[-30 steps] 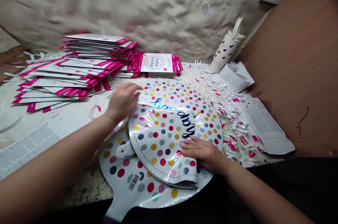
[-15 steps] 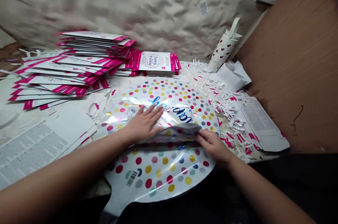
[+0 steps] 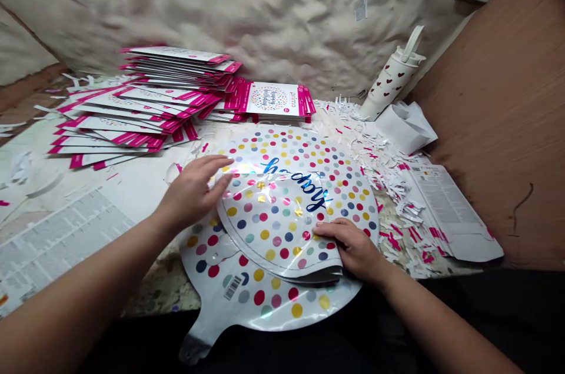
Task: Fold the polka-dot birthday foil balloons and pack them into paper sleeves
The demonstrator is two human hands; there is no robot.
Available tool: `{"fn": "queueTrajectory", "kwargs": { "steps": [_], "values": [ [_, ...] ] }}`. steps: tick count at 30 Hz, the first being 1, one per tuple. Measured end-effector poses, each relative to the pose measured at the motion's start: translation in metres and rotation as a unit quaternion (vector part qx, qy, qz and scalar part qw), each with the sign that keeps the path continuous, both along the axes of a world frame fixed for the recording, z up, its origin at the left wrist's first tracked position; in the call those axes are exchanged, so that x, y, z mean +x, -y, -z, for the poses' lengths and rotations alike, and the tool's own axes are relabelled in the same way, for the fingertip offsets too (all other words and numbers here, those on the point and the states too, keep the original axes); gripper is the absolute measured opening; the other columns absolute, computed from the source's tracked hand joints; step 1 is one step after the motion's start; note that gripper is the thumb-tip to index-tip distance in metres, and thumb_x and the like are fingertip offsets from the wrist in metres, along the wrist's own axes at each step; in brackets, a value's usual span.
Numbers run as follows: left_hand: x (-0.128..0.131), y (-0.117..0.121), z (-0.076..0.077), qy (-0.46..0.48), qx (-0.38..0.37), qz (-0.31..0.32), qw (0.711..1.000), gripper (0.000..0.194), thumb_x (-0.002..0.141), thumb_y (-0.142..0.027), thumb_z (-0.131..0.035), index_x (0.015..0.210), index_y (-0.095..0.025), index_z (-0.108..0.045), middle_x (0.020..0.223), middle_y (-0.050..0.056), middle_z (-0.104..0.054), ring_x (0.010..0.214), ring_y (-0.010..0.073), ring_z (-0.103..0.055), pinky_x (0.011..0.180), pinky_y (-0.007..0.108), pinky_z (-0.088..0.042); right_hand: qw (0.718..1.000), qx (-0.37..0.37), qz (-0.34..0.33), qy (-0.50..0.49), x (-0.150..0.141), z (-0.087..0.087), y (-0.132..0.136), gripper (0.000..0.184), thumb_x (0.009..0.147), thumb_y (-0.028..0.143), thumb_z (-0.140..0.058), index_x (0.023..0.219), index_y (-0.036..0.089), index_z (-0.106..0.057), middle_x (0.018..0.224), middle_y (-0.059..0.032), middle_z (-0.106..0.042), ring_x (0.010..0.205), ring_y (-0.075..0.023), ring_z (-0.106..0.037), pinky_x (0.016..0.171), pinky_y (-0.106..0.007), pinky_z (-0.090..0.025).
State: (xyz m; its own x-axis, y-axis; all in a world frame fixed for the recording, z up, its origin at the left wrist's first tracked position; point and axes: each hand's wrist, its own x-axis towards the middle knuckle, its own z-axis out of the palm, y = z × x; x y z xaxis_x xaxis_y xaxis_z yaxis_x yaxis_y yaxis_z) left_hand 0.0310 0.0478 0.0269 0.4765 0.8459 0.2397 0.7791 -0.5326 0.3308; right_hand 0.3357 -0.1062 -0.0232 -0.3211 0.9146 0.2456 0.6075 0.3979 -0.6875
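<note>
In the head view, a dotted foil balloon, folded over (image 3: 265,239), is seen on the worktop (image 3: 163,291), laid flat on a round unfolded foil balloon (image 3: 309,303) whose neck (image 3: 198,333) is pointed down and to the left. The left hand (image 3: 189,191) is held wide, thumb parted from fingers, with nothing gripped; its fingertips are placed at the folded balloon's upper-left corner, though contact cannot be told. The right hand (image 3: 353,247) is loosely curled, its fingers rested on the folded balloon's right edge; whether that edge is pinched cannot be told, as the thumb is hidden. The folded balloon is thus set between the hands, rightward and below the left, leftward of the right, which is judged nearer. Its longer span appears to be run from upper left to lower right, roughly from hand to hand
</note>
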Motion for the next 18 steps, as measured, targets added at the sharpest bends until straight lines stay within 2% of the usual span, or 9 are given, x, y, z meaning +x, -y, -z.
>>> {"fn": "queueTrajectory", "kwargs": {
  "steps": [3, 6, 7, 9, 12, 15, 18],
  "values": [
    [-0.021, 0.008, -0.010, 0.048, -0.027, -0.045, 0.997, 0.030, 0.087, -0.040, -0.045, 0.108, -0.022, -0.058, 0.108, 0.002, -0.062, 0.096, 0.0180, -0.057, 0.071, 0.025, -0.049, 0.991, -0.118, -0.063, 0.009, 0.008, -0.011, -0.006, 0.045, 0.078, 0.003, -0.047, 0.117, 0.025, -0.056, 0.123, -0.0035, -0.059, 0.117, -0.0175, -0.052, 0.103, -0.040, -0.038],
    [-0.033, 0.020, -0.009, 0.069, -0.053, -0.058, 0.994, 0.024, 0.084, -0.038, -0.051, 0.103, -0.025, -0.060, 0.104, -0.001, -0.062, 0.091, 0.0161, -0.057, 0.054, 0.018, -0.045, 0.972, -0.179, -0.154, 0.013, 0.018, -0.018, -0.015, 0.043, 0.080, 0.006, -0.046, 0.114, 0.030, -0.060, 0.125, 0.0004, -0.057, 0.122, -0.0175, -0.046, 0.109, -0.043, -0.028],
    [-0.035, 0.024, -0.007, 0.078, -0.058, -0.053, 0.994, 0.022, 0.084, -0.037, -0.053, 0.102, -0.026, -0.060, 0.104, -0.001, -0.062, 0.091, 0.0160, -0.057, 0.056, 0.018, -0.045, 0.968, -0.189, -0.166, 0.009, 0.022, -0.020, -0.018, 0.040, 0.082, 0.009, -0.048, 0.113, 0.030, -0.061, 0.123, 0.0007, -0.058, 0.121, -0.0178, -0.047, 0.109, -0.044, -0.028],
    [-0.036, 0.033, -0.005, 0.107, -0.054, -0.035, 0.992, 0.020, 0.083, -0.033, -0.055, 0.101, -0.025, -0.061, 0.104, -0.001, -0.062, 0.093, 0.0159, -0.058, 0.068, 0.022, -0.049, 0.959, -0.213, -0.185, 0.000, 0.026, -0.022, -0.024, 0.035, 0.084, 0.016, -0.051, 0.113, 0.031, -0.061, 0.122, 0.0007, -0.059, 0.119, -0.0182, -0.049, 0.109, -0.044, -0.026],
    [-0.031, 0.044, -0.006, 0.157, -0.030, 0.002, 0.987, 0.019, 0.082, -0.026, -0.057, 0.101, -0.024, -0.060, 0.102, 0.000, -0.063, 0.094, 0.0159, -0.059, 0.086, 0.030, -0.047, 0.948, -0.252, -0.196, -0.014, 0.029, -0.026, -0.029, 0.031, 0.085, 0.022, -0.052, 0.113, 0.030, -0.062, 0.123, -0.0007, -0.058, 0.118, -0.0191, -0.051, 0.109, -0.045, -0.023],
    [-0.023, 0.053, -0.014, 0.182, 0.006, 0.066, 0.981, 0.021, 0.081, -0.020, -0.058, 0.101, -0.024, -0.060, 0.100, 0.001, -0.064, 0.093, 0.0166, -0.060, 0.086, 0.032, -0.049, 0.942, -0.289, -0.149, -0.080, 0.029, -0.030, -0.031, 0.018, 0.079, 0.025, -0.061, 0.095, 0.022, -0.070, 0.110, -0.0039, -0.067, 0.112, -0.0222, -0.056, 0.104, -0.043, -0.034],
    [-0.015, 0.063, -0.028, 0.175, 0.052, 0.131, 0.974, 0.025, 0.079, -0.014, -0.058, 0.101, -0.026, -0.061, 0.098, 0.002, -0.065, 0.092, 0.0180, -0.061, 0.082, 0.033, -0.052, 0.921, -0.350, -0.102, -0.136, 0.029, -0.035, -0.032, 0.020, 0.078, 0.032, -0.063, 0.084, 0.016, -0.072, 0.088, -0.0042, -0.072, 0.094, -0.0225, -0.065, 0.085, -0.036, -0.051]
  ]
}}
